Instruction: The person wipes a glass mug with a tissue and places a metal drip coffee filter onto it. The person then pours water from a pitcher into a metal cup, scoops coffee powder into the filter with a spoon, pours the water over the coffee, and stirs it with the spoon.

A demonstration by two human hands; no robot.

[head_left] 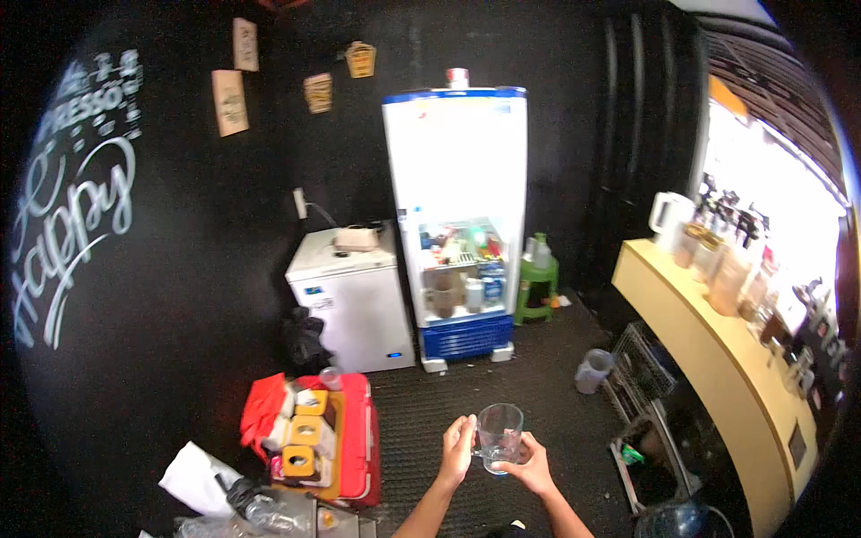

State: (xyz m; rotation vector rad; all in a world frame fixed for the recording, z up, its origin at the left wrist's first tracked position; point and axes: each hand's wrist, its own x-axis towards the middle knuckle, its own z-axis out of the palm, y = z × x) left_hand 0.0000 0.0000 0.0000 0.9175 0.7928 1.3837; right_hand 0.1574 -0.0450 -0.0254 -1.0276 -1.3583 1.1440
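A clear glass mug (500, 438) is held upright between my two hands, low in the middle of the head view. It looks empty. My left hand (458, 450) is closed on the handle side of the mug. On the other side, my right hand (531, 464) grips the glass near its lower part, with the thumb across the front.
Ahead stand a lit glass-door fridge (456, 179) and a white chest freezer (354, 309). A red cooler (359, 439) with boxes is at lower left. The yellow counter (717, 350) with bottles curves along the right. A clear bin (593, 370) and wire rack (641, 363) stand below it.
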